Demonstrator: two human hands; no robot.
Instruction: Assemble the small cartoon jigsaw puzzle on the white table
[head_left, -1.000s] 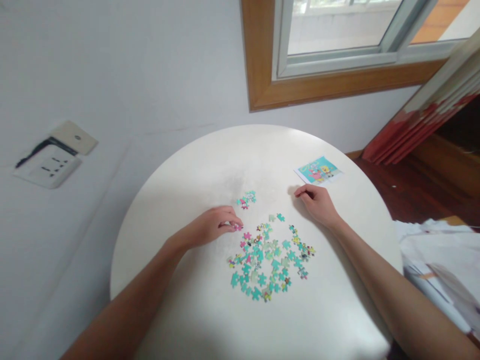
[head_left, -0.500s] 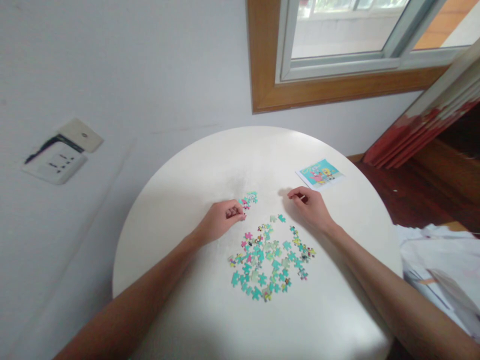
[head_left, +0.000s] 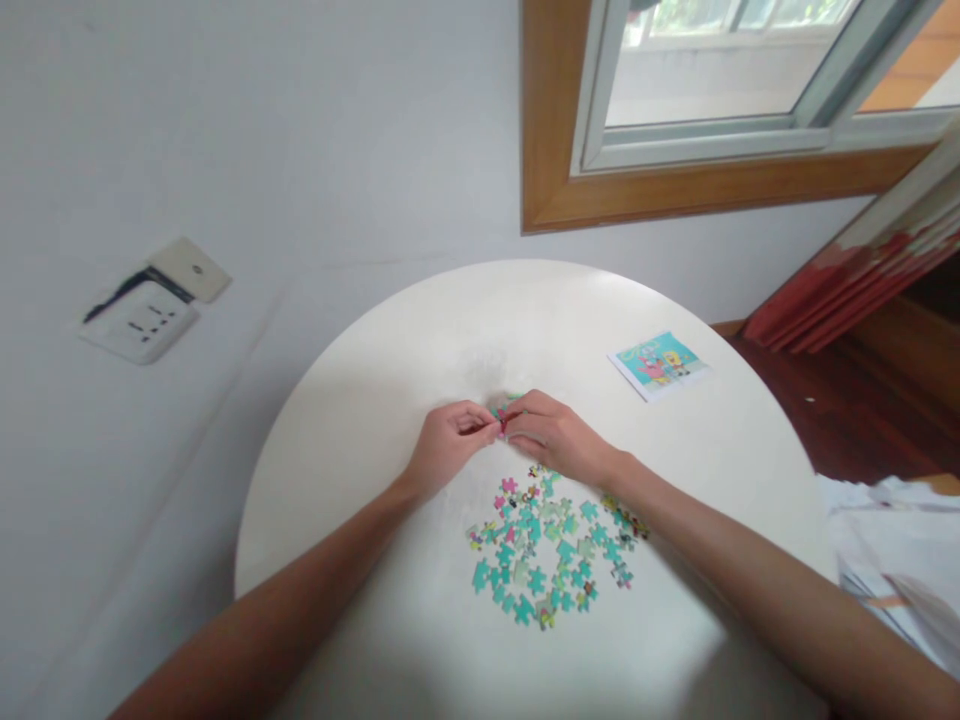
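Note:
My left hand point(head_left: 459, 440) is closed in a pinch, its fingertips on a small pink puzzle piece point(head_left: 502, 426). From the other side my right hand point(head_left: 556, 432) meets it, fingers bent and pressed together at the same spot; what they hold, if anything, is hidden. Just behind the fingertips, a small cluster of joined puzzle pieces point(head_left: 501, 402) in teal and white lies partly covered by my right hand. Nearer to me spreads a loose pile of puzzle pieces point(head_left: 529, 530), mostly teal with some pink and yellow. My right hand and forearm cover part of the pile's far and right edges.
A picture card point(head_left: 660, 364) with cartoon figures lies at the back right of the round white table point(head_left: 360, 370). Behind the table stand a wall with a socket point(head_left: 142, 322) and a window. White papers point(head_left: 896, 550) are at the right, beyond the table's edge.
My right hand has moved left from near the card to meet my left hand, and it now partly covers the joined pieces. The view has shifted slightly.

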